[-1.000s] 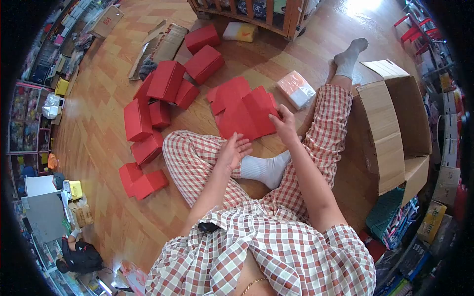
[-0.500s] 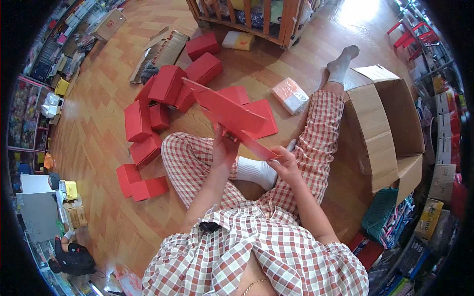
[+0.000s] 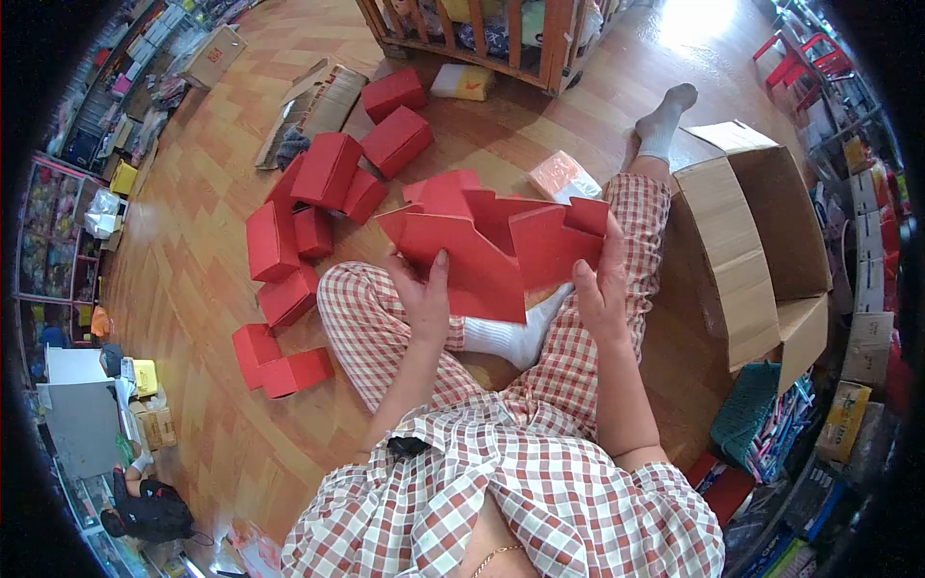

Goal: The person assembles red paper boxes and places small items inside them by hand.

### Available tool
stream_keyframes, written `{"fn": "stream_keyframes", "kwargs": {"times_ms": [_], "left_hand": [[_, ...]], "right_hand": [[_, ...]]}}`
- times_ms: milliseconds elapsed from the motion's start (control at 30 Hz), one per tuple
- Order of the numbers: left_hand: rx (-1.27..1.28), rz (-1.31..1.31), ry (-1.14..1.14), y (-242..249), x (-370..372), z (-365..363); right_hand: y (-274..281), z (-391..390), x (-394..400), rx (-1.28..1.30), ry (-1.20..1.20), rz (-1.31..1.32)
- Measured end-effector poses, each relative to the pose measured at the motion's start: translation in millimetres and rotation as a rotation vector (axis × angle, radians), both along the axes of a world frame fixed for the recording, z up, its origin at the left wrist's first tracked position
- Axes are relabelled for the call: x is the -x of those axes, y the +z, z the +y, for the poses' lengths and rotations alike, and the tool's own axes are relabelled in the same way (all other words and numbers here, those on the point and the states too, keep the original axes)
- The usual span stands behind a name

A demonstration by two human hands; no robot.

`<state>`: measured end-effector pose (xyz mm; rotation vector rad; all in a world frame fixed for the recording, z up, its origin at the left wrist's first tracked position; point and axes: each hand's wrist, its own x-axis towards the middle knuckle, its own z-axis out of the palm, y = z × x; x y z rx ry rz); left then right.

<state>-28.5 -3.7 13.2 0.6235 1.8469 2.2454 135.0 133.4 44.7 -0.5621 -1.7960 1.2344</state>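
A red cardboard box blank [image 3: 467, 265], partly folded with its panels angled and flaps raised, is held up above my lap. My left hand [image 3: 422, 297] grips its left panel, the thumb on the near face and the other fingers mostly hidden behind. On the right side my right hand [image 3: 603, 297] holds the edge, thumb in front and fingers reaching up behind the panel. Several folded red boxes [image 3: 328, 170] lie in a curved group on the floor to the left. Another red box [image 3: 296, 372] sits near my left knee.
An open brown carton [image 3: 727, 260] stands to the right, beside a teal basket [image 3: 744, 405] of pens. Ahead are a wooden crib [image 3: 496, 43], a plastic-wrapped pack [image 3: 564, 177] and flattened cardboard [image 3: 332, 101]. A person [image 3: 149, 506] is at the lower left.
My right hand has moved up and right to the blank's side edge. The blank, earlier tilted nearly edge-on, now faces me with its panels spread apart and bent.
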Motion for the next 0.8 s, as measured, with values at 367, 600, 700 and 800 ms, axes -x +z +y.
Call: {"fn": "stream_keyframes", "kwargs": {"times_ms": [367,600,700,800], "left_hand": [[0.065,0.032,-0.372,-12.5,-4.5,-5.4],[0.026,-0.343,-0.474,-3.8,-11.5,-6.6],[0.094,-0.524,-0.559,-11.1,-4.6,-13.2],[0.203,-0.445,-0.557,-8.1,-3.5,-13.1]], "right_hand": [[-56.6,-12.0,-3.9,0.316,0.172,0.131],[-64.5,-5.6,-15.7,0.68,0.366,0.413],[-64.7,-4.6,-15.9,0.769,0.341,0.336],[-78.9,-0.2,-11.7,0.814,0.37,0.358]]}}
